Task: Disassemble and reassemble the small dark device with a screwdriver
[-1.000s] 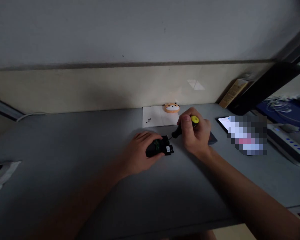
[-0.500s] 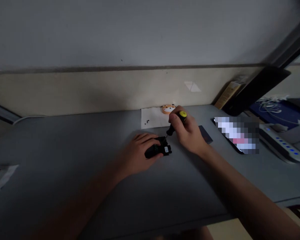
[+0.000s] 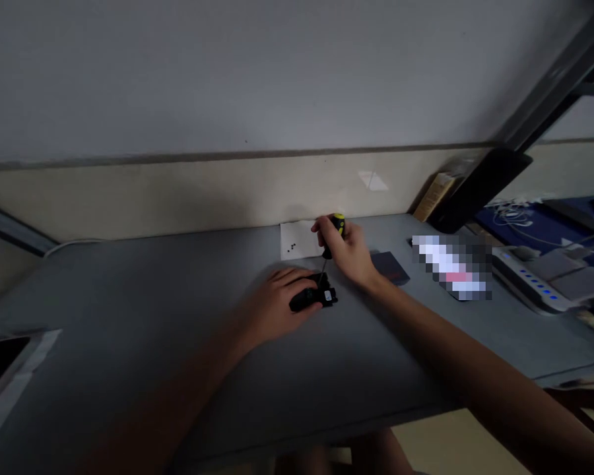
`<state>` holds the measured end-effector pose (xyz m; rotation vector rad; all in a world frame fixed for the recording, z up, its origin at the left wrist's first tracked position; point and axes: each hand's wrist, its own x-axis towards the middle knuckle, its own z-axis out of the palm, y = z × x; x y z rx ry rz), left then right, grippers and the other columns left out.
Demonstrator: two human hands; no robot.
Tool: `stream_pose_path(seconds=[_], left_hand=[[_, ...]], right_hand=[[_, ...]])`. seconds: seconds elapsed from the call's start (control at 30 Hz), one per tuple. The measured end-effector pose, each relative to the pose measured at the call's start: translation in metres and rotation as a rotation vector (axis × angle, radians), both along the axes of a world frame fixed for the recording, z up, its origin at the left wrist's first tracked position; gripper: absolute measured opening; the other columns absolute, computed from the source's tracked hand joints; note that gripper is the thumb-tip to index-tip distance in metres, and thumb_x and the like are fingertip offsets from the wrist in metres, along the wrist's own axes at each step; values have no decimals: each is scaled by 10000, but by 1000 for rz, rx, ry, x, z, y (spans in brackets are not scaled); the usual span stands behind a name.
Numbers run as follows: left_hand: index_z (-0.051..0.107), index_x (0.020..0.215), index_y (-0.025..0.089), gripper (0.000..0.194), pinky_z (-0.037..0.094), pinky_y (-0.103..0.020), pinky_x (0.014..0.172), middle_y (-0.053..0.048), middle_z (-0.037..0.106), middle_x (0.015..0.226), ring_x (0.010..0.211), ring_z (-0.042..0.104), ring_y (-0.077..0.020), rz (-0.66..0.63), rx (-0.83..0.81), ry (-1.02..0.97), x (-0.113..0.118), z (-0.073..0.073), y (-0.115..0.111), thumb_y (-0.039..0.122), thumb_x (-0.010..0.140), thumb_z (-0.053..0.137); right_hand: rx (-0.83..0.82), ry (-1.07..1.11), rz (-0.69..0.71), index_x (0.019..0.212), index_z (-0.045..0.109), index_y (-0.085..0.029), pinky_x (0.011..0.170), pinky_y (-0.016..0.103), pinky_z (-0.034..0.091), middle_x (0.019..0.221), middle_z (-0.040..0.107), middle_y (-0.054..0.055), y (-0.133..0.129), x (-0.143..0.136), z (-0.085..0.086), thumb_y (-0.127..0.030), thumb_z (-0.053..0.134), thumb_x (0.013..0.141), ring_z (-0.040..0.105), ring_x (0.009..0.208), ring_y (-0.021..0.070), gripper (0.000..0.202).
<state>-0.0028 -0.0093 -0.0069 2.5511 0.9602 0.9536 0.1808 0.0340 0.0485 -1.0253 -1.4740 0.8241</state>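
On the grey table, my left hand (image 3: 284, 302) is closed round a small black device (image 3: 328, 296) with a pale label on its right part. My right hand (image 3: 349, 247) grips a black and yellow screwdriver (image 3: 338, 224), held almost upright. Its thin shaft points down to the upper part of the device; the exact contact at the tip is too small to tell. Behind the device lies a white sheet (image 3: 301, 239) with several tiny dark pieces (image 3: 292, 247) on it. My right hand hides the sheet's right part.
A dark flat card (image 3: 389, 267) lies right of my right hand, then a phone with a blurred screen (image 3: 450, 267) and a white power strip (image 3: 534, 284). A black panel (image 3: 482, 188) and a yellowish box (image 3: 433, 196) lean at the wall. A white-edged object (image 3: 22, 369) is at left.
My right hand has shifted left and the screwdriver stands more upright. The orange animal-face item on the sheet is now hidden, and more of the dark card shows. The camera view has shifted slightly.
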Motion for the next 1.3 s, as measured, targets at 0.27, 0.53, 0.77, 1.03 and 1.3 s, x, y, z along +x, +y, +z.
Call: stream_pose_path(seconds=[0.27, 0.53, 0.77, 1.03, 1.3], left_hand=[[754, 1078, 256, 178, 537, -450, 1079, -64, 748, 1275, 1186, 702, -254, 21, -73, 40, 1, 3, -1, 321, 912, 762], [740, 1079, 244, 173, 531, -445, 1074, -62, 744, 1268, 1193, 692, -243, 19, -63, 33, 0, 3, -1, 339, 934, 747], [731, 1064, 251, 162, 525, -452, 1083, -55, 746, 1268, 1203, 691, -246, 16, -77, 20, 1, 3, -1, 325, 922, 758], [734, 1080, 255, 173, 511, -448, 1102, -45, 746, 1276, 1207, 689, -242, 8, -106, 47, 1, 8, -2, 336, 929, 756], [736, 1089, 246, 172, 530, -436, 1069, -58, 739, 1276, 1199, 687, -242, 10, -66, 9, 1, 3, -2, 307, 929, 750]], right_hand=[[24, 166, 85, 795, 603, -221, 600, 280, 483, 696, 626, -18, -18, 2, 6, -652, 741, 847, 555, 611, 111, 455], [-63, 414, 149, 977, 583, -271, 459, 270, 355, 509, 383, -101, -23, -6, 7, -811, 532, 895, 352, 435, 108, 548], [-101, 400, 213, 763, 444, -249, 535, 276, 455, 757, 594, -33, -26, -1, 14, -712, 755, 802, 546, 564, 101, 559], [-114, 347, 208, 761, 400, -273, 403, 257, 273, 525, 302, -108, -25, -1, 11, -805, 640, 829, 270, 414, 85, 588], [-121, 369, 180, 819, 529, -256, 546, 292, 485, 699, 542, -29, -23, 2, 17, -787, 586, 877, 565, 578, 127, 537]])
